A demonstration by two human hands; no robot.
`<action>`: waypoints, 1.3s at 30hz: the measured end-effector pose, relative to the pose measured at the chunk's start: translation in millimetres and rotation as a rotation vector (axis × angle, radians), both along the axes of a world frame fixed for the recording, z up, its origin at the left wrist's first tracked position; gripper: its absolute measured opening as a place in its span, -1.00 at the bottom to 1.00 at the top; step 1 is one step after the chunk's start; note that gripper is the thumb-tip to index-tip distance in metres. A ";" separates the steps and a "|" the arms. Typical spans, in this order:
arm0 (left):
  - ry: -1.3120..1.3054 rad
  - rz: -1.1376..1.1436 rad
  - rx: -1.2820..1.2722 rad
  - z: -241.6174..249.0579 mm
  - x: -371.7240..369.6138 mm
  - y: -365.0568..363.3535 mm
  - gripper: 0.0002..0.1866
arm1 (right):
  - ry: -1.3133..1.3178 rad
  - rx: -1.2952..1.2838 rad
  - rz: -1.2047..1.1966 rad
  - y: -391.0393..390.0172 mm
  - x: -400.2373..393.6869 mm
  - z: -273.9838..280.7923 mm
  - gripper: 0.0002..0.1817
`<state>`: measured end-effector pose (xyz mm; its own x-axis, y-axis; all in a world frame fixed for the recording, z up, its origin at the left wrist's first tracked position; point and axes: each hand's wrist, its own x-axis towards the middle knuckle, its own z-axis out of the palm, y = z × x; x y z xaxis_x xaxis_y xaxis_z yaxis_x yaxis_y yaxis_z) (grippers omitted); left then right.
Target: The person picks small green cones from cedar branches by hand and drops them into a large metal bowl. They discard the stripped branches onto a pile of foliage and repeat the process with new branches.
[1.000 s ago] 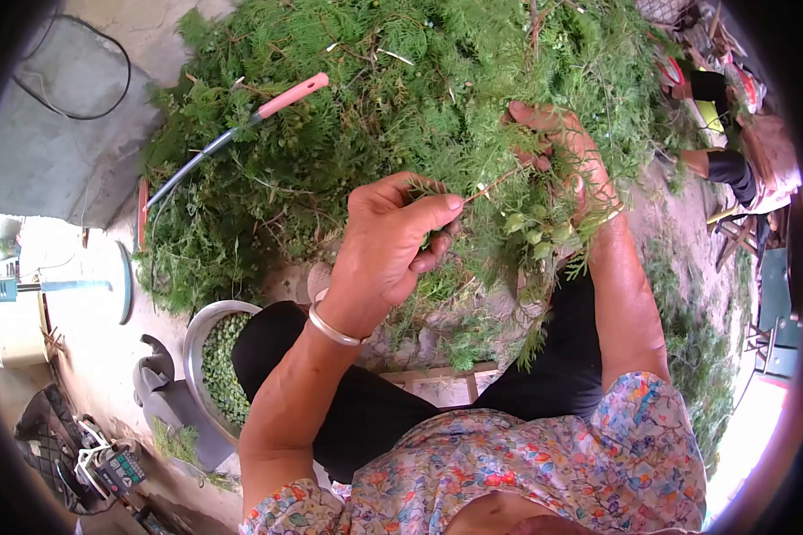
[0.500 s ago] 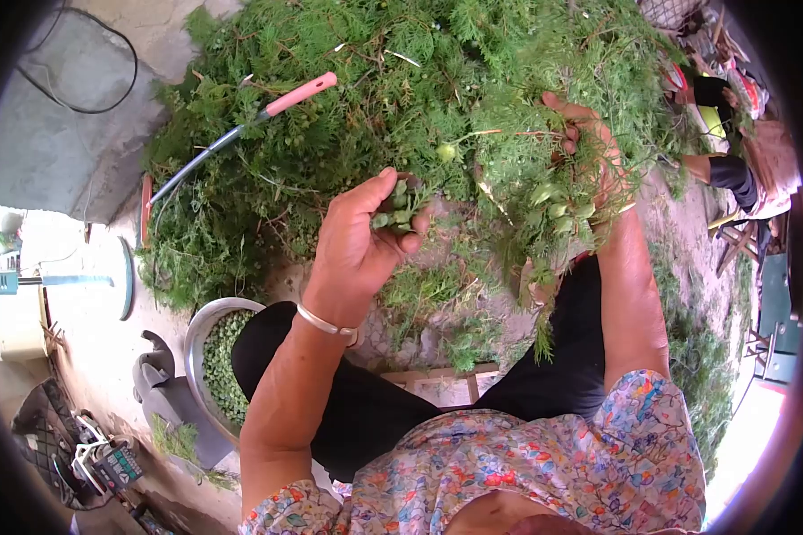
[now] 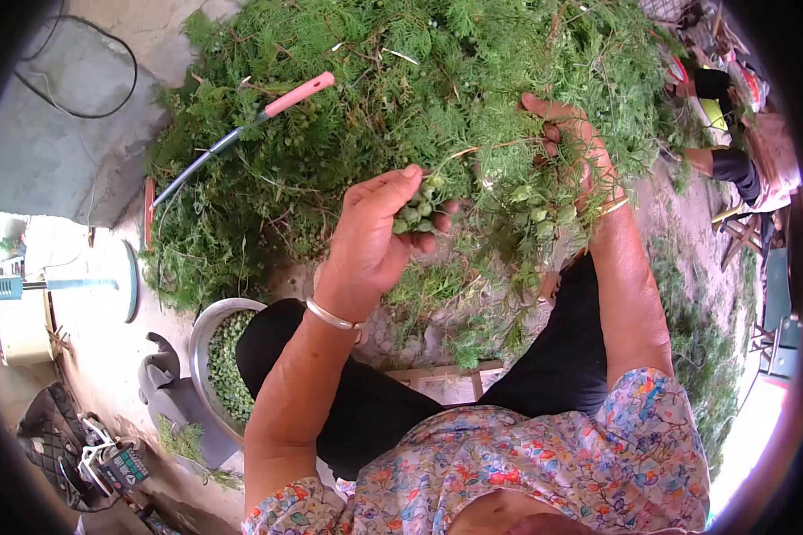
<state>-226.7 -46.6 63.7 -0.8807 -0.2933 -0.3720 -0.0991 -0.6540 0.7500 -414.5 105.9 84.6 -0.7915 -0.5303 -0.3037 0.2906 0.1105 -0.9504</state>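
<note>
My left hand (image 3: 372, 223) is curled around several round green cones (image 3: 413, 214), with the thumb and fingertips at the end of a thin brown stem. That stem runs right to my right hand (image 3: 578, 143), which is closed on a leafy evergreen branch (image 3: 526, 209). More green cones hang from the branch below the right hand. Foliage covers some of the right fingers. Behind both hands lies a large heap of cut evergreen branches (image 3: 330, 134). Left of my knee sits a metal bowl (image 3: 202, 332) holding many picked green cones.
A curved tool with a pink handle (image 3: 299, 94) lies on the heap. A grey concrete block (image 3: 71, 125) with a black cable stands at upper left, above a fan (image 3: 125, 283). Another person (image 3: 732, 169) sits at right. A wooden frame (image 3: 446, 379) lies between my legs.
My left hand has moved slightly right and up, to the stem's end, and more cones show in it. My right hand and the branch have shifted a little left.
</note>
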 end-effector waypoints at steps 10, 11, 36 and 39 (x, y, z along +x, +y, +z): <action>-0.009 -0.035 -0.088 1.1 1.5 4.1 -0.75 | 0.201 -0.192 -0.005 -2.0 -7.8 -23.5 -0.67; 0.002 -0.048 -0.069 2.7 2.4 3.6 -0.76 | 0.135 -0.068 0.017 -2.4 -9.4 -15.7 -0.70; 0.220 -0.358 -0.333 37.2 20.9 -8.5 -0.72 | 0.019 0.008 -0.382 5.9 -56.7 -15.8 -0.77; 0.140 -0.006 -0.165 25.5 13.4 -11.2 -0.69 | -0.016 -0.077 -0.239 15.9 -61.3 -26.0 -0.75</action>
